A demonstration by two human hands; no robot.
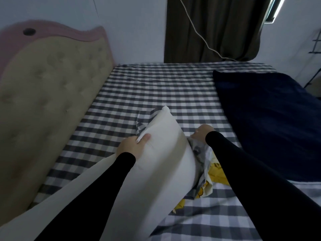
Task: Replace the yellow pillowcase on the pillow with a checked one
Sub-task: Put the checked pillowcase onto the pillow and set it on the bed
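Note:
A bare white pillow (163, 153) lies slanted on the bed, its far corner raised. My left hand (132, 145) grips its left edge, thumb on top. A checked pillowcase (143, 124) shows in folds under and beside the pillow's far end, hard to tell apart from the bed sheet. My right hand (202, 133) reaches past the pillow's right side and holds crumpled grey-and-white fabric there; its fingers are mostly hidden. The yellow pillowcase (215, 173) lies bunched on the bed just right of the pillow, under my right forearm.
The bed wears a checked sheet (156, 84). A dark blue blanket (271, 122) covers its right side. A padded beige headboard (43, 101) with a pink rim stands at the left. Dark curtains (217, 28) and a white cable (199, 33) hang behind.

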